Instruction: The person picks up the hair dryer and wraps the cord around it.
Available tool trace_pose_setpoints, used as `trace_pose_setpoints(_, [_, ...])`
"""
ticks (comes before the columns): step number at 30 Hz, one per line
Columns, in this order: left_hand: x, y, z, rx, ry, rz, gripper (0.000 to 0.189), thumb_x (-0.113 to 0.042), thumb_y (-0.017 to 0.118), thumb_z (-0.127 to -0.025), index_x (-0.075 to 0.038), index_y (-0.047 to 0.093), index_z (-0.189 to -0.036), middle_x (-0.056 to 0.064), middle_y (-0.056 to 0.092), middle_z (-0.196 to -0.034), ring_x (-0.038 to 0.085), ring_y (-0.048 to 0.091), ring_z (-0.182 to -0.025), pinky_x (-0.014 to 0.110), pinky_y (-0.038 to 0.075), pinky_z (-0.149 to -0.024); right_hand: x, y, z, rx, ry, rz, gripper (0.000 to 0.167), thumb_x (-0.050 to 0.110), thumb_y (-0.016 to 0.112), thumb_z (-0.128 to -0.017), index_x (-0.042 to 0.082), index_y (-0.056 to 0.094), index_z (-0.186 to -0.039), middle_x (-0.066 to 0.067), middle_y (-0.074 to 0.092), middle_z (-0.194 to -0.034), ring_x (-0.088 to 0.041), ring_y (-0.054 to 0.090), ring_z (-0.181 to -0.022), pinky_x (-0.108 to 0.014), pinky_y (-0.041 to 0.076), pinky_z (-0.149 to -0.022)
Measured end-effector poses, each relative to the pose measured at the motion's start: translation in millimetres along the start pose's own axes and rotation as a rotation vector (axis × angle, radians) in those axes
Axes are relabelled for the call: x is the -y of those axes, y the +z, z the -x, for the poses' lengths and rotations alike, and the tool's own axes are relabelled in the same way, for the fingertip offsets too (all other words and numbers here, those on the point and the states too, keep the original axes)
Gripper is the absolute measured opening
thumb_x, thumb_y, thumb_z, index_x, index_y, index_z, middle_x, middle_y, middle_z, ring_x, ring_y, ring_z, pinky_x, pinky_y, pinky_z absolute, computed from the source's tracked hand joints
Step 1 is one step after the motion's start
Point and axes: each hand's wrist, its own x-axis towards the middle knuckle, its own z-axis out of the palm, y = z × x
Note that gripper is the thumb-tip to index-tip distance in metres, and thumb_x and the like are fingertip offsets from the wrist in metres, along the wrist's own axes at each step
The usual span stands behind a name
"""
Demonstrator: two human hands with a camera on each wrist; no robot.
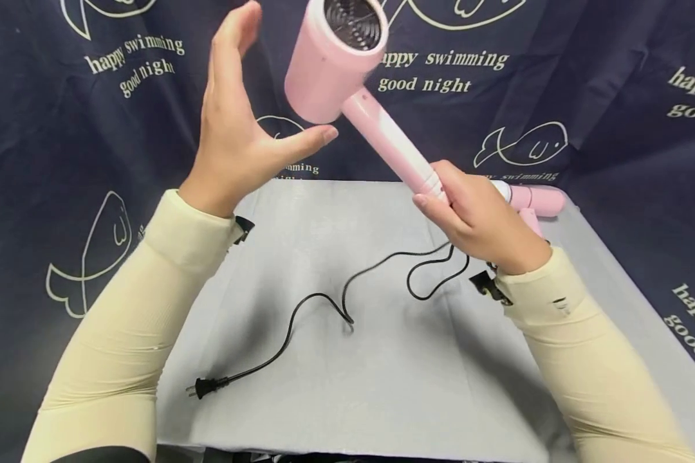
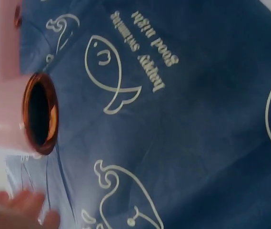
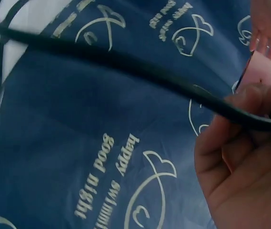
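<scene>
Pink and smooth, a hair dryer is held above the far edge of the surface by the right hand, whose fingers are clamped round the lower end of the handle. Within one end of its cylindrical barrel, a dark, ring-patterned grille is seated; the opposite end, shown in the left wrist view, is bordered by a shiny copper-coloured rim around a dark hollow. The left hand is raised just beside the barrel, its thumb spread apart from the fingers. A thin black cord is laid in loose curves over the grey surface, its two-pronged plug near the near left corner. At the far right corner, a pink-and-white object is partly hidden by the right hand. Dark blue fabric, printed with pale fish outlines and lettering, is hung behind.
</scene>
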Motion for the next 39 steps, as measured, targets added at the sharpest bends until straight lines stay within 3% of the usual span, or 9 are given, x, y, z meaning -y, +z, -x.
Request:
trace_pose_setpoints(3, [-5.0, -6.9, -4.7, 0.142, -0.076, 0.041, 0.098, -0.021, 0.096, -0.067, 0.006, 0.044, -0.145, 0.012, 0.060, -0.139, 0.009, 0.055, -0.129, 0.022, 0.037, -0.114, -1, -8, -4.3, 0.072, -0.033, 0.068, 0.015, 0.026, 0.061, -0.102, 0.012, 0.057, -0.105, 0.007, 0.047, -0.069, -0.009, 0.045, -0.056, -0.027, 0.038, -0.052])
trace_pose_setpoints(8, [4.0, 0.7, 3.4, 0.191, -0.181, 0.131, 0.081, -0.010, 0.093, -0.066, 0.001, 0.055, -0.136, 0.007, 0.066, -0.126, 0.010, 0.059, -0.113, 0.024, 0.044, -0.104, -7, -12, -0.3, 0.161, -0.038, 0.030, 0.017, 0.026, 0.062, -0.103, 0.017, 0.061, -0.118, 0.010, 0.049, -0.068, -0.007, 0.046, -0.056, -0.026, 0.040, -0.054])
trace_pose_setpoints(11, [15.7, 13.2, 17.0, 0.133, -0.242, 0.265, 0.074, -0.003, 0.091, -0.064, 0.002, 0.058, -0.130, 0.007, 0.068, -0.119, 0.013, 0.061, -0.111, 0.027, 0.045, -0.103, -12, -7, 6.5, 0.122, 0.010, -0.106, 0.024, 0.019, 0.065, -0.101, 0.016, 0.062, -0.125, 0.009, 0.054, -0.075, -0.007, 0.049, -0.059, -0.023, 0.041, -0.056])
trace_pose_setpoints(17, [23.2, 23.8, 38.9, -0.066, -0.343, 0.414, 0.066, 0.002, 0.090, -0.062, -0.001, 0.062, -0.121, -0.001, 0.066, -0.109, 0.019, 0.060, -0.110, 0.030, 0.045, -0.102, -18, 14, 14.4, -0.126, 0.187, -0.450, 0.053, -0.001, 0.080, -0.086, 0.004, 0.055, -0.132, 0.002, 0.069, -0.093, -0.012, 0.062, -0.079, -0.023, 0.047, -0.067])
trace_pose_setpoints(22, [16.9, 25.9, 46.6, -0.149, -0.400, 0.460, 0.062, 0.004, 0.087, -0.064, -0.003, 0.060, -0.121, 0.001, 0.065, -0.108, 0.022, 0.063, -0.107, 0.031, 0.047, -0.100, -30, 38, 21.4, -0.316, 0.258, -0.481, 0.052, 0.001, 0.076, -0.090, 0.001, 0.048, -0.134, 0.001, 0.070, -0.100, -0.012, 0.065, -0.083, -0.021, 0.049, -0.073])
trace_pose_setpoints(25, [16.2, 30.6, 47.6, -0.224, -0.413, 0.521, 0.058, 0.005, 0.084, -0.066, -0.002, 0.059, -0.118, 0.005, 0.065, -0.108, 0.025, 0.065, -0.101, 0.032, 0.051, -0.094, -33, 50, 24.4, -0.340, 0.324, -0.412, 0.045, 0.010, 0.068, -0.097, 0.007, 0.044, -0.134, -0.003, 0.071, -0.095, -0.017, 0.069, -0.077, -0.022, 0.051, -0.070])
trace_pose_setpoints(28, [16.6, 33.7, 46.3, -0.302, -0.433, 0.555, 0.055, 0.005, 0.082, -0.067, -0.002, 0.058, -0.115, 0.007, 0.065, -0.108, 0.027, 0.066, -0.098, 0.032, 0.052, -0.091, -29, 62, 26.8, -0.220, 0.426, -0.295, 0.035, 0.015, 0.058, -0.103, 0.008, 0.043, -0.134, -0.005, 0.071, -0.090, -0.016, 0.069, -0.071, -0.025, 0.051, -0.064])
trace_pose_setpoints(33, [18.0, 38.5, 47.5, -0.363, -0.470, 0.484, 0.057, 0.002, 0.083, -0.066, -0.002, 0.057, -0.117, 0.005, 0.064, -0.109, 0.023, 0.064, -0.101, 0.031, 0.051, -0.094, -8, 75, 33.7, 0.152, 0.496, -0.115, 0.024, 0.028, 0.042, -0.110, 0.009, 0.051, -0.120, -0.006, 0.065, -0.077, -0.018, 0.065, -0.064, -0.037, 0.053, -0.059])
trace_pose_setpoints(39, [11.9, 41.5, 59.3, -0.225, -0.384, 0.283, 0.061, 0.001, 0.082, -0.066, 0.001, 0.056, -0.121, 0.006, 0.068, -0.112, 0.018, 0.063, -0.105, 0.031, 0.049, -0.098, 32, 66, 38.2, 0.367, 0.221, 0.135, 0.033, 0.037, 0.044, -0.110, 0.017, 0.050, -0.084, 0.003, 0.044, -0.061, -0.018, 0.052, -0.058, -0.039, 0.049, -0.060])
